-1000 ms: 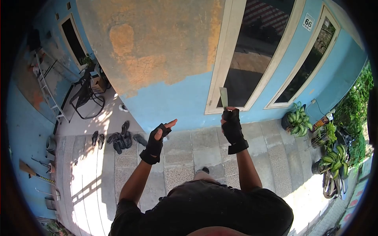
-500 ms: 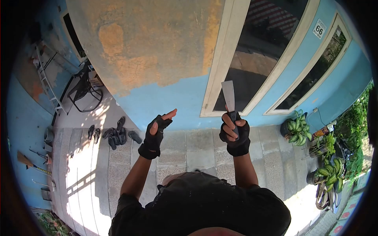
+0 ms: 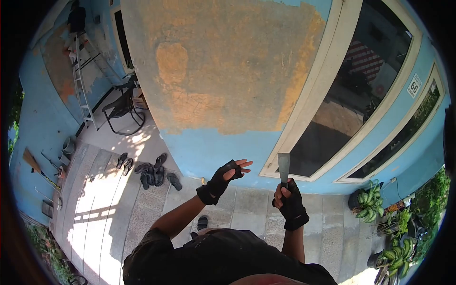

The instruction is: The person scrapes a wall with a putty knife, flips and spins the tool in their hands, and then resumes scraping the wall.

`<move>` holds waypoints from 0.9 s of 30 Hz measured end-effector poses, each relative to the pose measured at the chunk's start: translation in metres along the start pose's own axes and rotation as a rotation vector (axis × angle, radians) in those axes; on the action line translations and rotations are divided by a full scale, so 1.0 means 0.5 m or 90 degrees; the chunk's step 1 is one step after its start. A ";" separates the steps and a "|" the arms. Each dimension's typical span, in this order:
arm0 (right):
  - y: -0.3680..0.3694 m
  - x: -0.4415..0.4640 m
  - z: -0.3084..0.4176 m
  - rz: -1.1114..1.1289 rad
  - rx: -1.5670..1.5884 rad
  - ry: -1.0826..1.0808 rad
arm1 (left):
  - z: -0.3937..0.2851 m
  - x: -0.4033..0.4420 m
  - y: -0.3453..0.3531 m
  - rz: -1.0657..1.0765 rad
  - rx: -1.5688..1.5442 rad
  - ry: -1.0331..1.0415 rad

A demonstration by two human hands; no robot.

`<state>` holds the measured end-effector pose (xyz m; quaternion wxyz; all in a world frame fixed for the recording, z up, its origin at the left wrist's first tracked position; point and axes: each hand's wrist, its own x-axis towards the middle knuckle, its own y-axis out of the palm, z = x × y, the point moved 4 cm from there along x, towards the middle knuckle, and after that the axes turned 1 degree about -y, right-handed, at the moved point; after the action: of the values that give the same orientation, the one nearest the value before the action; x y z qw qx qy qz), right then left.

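Note:
My right hand (image 3: pixel 290 202), in a black fingerless glove, is wrapped round the dark handle of a putty knife (image 3: pixel 284 166). Its flat metal blade points up, in front of the lower corner of the window frame (image 3: pixel 270 164). My left hand (image 3: pixel 227 179), gloved the same way, is held out with its fingers stretched and nothing in it. Ahead stands a wall (image 3: pixel 221 147), pale blue along the bottom. Above the blue is a large bare patch (image 3: pixel 223 66) of grey and orange-yellow, with a ragged lower edge. Neither hand appears to touch the wall.
Several sandals (image 3: pixel 152 175) lie on the paving left of the wall corner. Behind them are a black chair (image 3: pixel 121 109) and a ladder (image 3: pixel 81 90) with a person (image 3: pixel 76 21) on it. A broom (image 3: pixel 32 160) leans at far left. Potted plants (image 3: pixel 369 203) stand at right.
My view has swung up and left, bringing the person on the ladder into sight. Both hands sit lower in the picture; the putty knife now stands more upright.

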<state>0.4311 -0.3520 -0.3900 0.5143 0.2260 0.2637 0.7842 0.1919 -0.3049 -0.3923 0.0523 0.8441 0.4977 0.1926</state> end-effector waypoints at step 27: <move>0.591 0.864 0.232 0.323 0.158 -0.149 | -0.700 0.591 -0.319 -0.003 0.152 0.053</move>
<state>0.1410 -0.0293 -0.0750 0.2974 0.4346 0.2312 0.8181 0.0561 -0.0072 -0.0342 -0.0686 0.8344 0.5209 0.1666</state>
